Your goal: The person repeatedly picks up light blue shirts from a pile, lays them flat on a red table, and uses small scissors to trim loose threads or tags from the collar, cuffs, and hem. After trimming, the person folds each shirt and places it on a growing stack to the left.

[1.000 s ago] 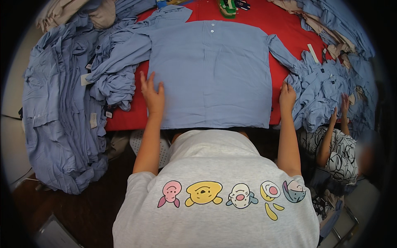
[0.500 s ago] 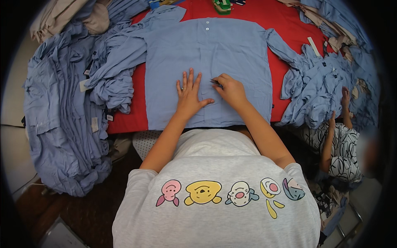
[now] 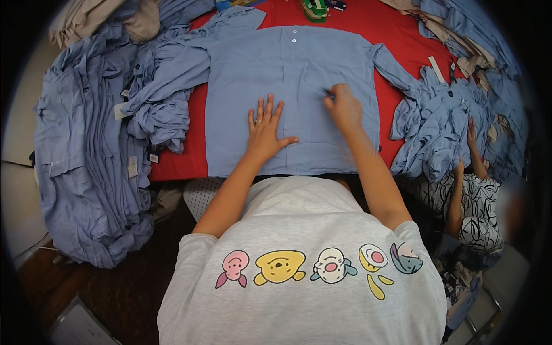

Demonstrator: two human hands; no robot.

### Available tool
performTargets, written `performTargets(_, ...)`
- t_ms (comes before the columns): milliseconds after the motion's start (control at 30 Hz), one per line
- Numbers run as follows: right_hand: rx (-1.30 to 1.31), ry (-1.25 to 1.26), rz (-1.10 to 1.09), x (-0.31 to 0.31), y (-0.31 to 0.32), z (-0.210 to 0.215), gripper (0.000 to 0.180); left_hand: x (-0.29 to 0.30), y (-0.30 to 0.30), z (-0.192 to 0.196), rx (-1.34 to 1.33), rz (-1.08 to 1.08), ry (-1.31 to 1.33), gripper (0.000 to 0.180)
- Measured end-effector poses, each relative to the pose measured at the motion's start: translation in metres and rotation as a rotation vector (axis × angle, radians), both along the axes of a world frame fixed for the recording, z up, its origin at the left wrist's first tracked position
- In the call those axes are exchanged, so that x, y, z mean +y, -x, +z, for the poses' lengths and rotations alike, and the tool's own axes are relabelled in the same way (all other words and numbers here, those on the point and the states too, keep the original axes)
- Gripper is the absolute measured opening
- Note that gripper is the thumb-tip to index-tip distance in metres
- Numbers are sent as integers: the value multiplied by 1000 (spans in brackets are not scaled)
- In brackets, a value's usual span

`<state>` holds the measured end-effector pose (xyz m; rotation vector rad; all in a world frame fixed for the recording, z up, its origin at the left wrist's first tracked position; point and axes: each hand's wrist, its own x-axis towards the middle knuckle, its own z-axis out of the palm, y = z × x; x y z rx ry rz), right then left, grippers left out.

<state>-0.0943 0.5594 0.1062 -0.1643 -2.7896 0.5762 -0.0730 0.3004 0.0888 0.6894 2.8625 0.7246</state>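
Observation:
A light blue shirt (image 3: 241, 75) lies spread on the red table cover (image 3: 395, 98), with two pale buttons (image 3: 294, 36) near its far edge. My left hand (image 3: 267, 131) rests flat on the shirt, left of its middle placket, fingers spread. To the right of the placket, my right hand (image 3: 345, 109) is closed around small dark thread snips (image 3: 328, 92). Motion blurs this hand, and its fingers mostly cover the snips. Their dark tips point left, over the shirt.
Many blue shirts (image 3: 86, 155) hang over the table's left side. A blue heap (image 3: 443, 123) lies at the right, touched by another person's hands (image 3: 471, 133). A green object (image 3: 314, 10) sits at the far edge. Beige garments (image 3: 86, 22) are piled at the far left.
My right hand has moved right and slightly away from me with the snips, off the placket. My left hand stays flat on the shirt. The view has shifted slightly.

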Motion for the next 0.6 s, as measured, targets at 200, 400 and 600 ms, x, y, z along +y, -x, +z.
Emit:
performTargets(200, 64, 497, -591, 163, -48, 3, 46, -66, 18, 1, 39, 271, -369, 62)
performTargets(400, -109, 478, -446, 138, -93, -17, 31, -129, 33, 8, 69, 768, -313, 54)
performTargets(600, -113, 267, -331, 104, -69, -10, 27, -128, 73, 12, -4, 670, -387, 23)
